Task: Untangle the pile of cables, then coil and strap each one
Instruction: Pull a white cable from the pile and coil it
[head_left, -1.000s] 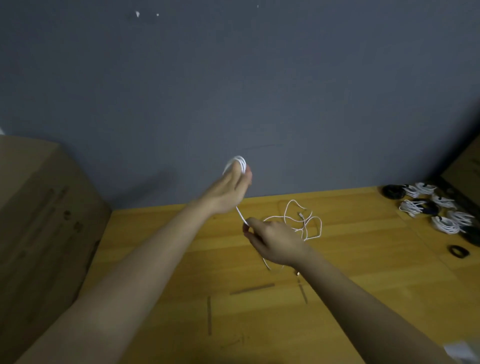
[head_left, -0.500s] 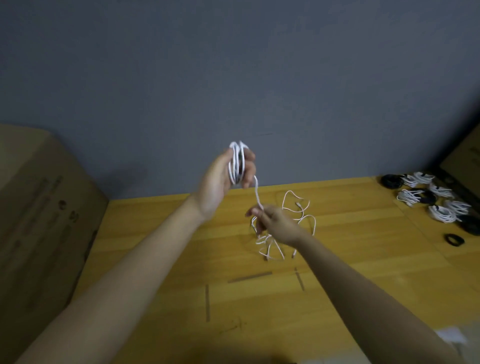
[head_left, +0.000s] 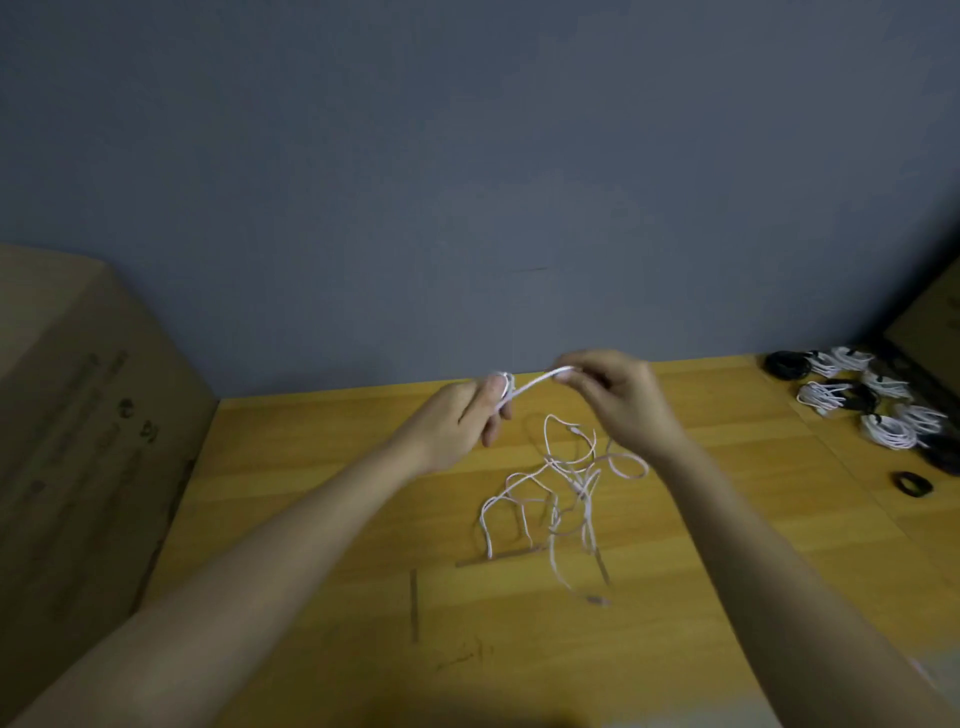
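Both hands up near the tabletop's (head_left: 311, 519) far edge, by the grey wall (head_left: 467, 156). Left hand (head_left: 457, 415) curled around a small coil (head_left: 505, 382); right hand (head_left: 618, 395) pinches the cable (head_left: 535, 382) taut between them. Loose tangle (head_left: 561, 499) lies mid-tabletop below. Box (head_left: 78, 415) on the left, strapped coils (head_left: 862, 400) far right, bare wood near front.

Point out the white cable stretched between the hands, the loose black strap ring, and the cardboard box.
white cable (head_left: 535, 383), head view, on the taut stretch between both hands.
black strap ring (head_left: 912, 484), head view, on its band.
cardboard box (head_left: 78, 415), head view, on its side face.
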